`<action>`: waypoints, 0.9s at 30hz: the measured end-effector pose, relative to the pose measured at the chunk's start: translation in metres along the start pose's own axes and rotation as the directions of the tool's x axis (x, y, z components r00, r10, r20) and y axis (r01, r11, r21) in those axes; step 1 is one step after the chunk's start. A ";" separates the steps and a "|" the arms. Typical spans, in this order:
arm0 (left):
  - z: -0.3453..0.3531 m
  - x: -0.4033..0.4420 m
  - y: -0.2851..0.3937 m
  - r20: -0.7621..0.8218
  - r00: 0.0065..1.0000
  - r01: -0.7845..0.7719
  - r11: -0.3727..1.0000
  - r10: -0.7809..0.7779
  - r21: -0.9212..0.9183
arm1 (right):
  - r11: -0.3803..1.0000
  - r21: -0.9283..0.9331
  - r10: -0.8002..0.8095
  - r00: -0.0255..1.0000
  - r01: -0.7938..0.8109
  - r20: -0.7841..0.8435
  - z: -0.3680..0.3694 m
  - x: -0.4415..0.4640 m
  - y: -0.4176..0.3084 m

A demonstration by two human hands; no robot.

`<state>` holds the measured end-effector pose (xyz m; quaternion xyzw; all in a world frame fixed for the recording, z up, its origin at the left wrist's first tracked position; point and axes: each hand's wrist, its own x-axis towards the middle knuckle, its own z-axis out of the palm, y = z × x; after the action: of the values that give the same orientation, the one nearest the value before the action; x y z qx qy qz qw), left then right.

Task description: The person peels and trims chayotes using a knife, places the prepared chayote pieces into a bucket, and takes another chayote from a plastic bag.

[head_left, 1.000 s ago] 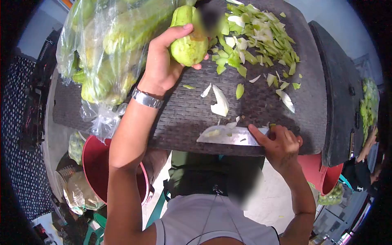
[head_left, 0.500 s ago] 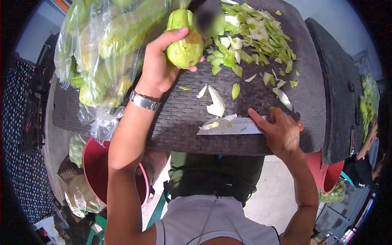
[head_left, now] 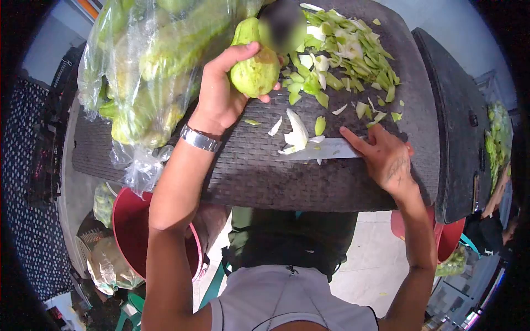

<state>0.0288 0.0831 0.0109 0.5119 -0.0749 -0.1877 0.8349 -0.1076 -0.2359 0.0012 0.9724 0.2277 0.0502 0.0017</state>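
My left hand (head_left: 223, 91) is wrapped around a pear-shaped pale green chayote (head_left: 255, 74), holding it above the table. In my right hand (head_left: 386, 157) is a knife (head_left: 331, 149), its wide blade lying low over the tabletop and pointing left, with my index finger stretched along it. A white and pale green peel piece (head_left: 296, 131) touches the blade near its tip. Beyond the blade, a heap of green and white peelings (head_left: 353, 49) spreads over the far part of the table. The knife's handle is hidden in my fist.
A clear plastic bag (head_left: 149, 71) full of green chayotes lies on the left of the dark woven table (head_left: 265, 187). Red tubs (head_left: 132, 231) stand below both sides. A dark panel (head_left: 458, 127) borders the right. A blurred patch covers the area beside the chayote.
My right hand has slid the knife away from the table's near edge, and the white peel piece has shifted and tilted with it. My left hand has moved slightly right and nearer with the chayote.
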 end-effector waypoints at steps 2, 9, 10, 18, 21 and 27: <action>0.000 0.000 0.001 0.046 0.999 0.018 1.000 -0.017 -0.022 | 0.999 -0.005 0.045 0.999 -0.045 0.016 -0.002 0.004 0.008; 0.003 0.001 -0.004 0.069 0.997 0.043 0.998 -0.040 -0.039 | 0.989 -0.080 0.115 0.990 -0.121 -0.083 0.012 0.023 0.030; 0.002 0.002 -0.004 0.082 0.996 0.039 0.999 -0.036 -0.032 | 0.991 -0.082 0.097 0.990 -0.105 -0.100 0.013 0.026 0.032; 0.008 -0.001 -0.006 0.033 0.999 0.039 0.999 -0.038 -0.032 | 0.982 -0.153 0.078 0.980 -0.107 -0.185 0.028 0.070 0.082; 0.010 -0.001 -0.009 -0.012 0.999 0.039 0.998 -0.039 -0.043 | 0.992 -0.111 0.029 0.950 -0.067 -0.312 0.027 0.091 0.096; 0.005 0.006 -0.015 0.186 0.974 0.162 0.972 -0.130 -0.168 | 0.292 0.750 0.379 0.792 -0.593 0.479 -0.042 0.110 0.075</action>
<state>0.0295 0.0710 -0.0003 0.4191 -0.0922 -0.2988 0.8524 0.0194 -0.2550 0.0555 0.8506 -0.0898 -0.1776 -0.4867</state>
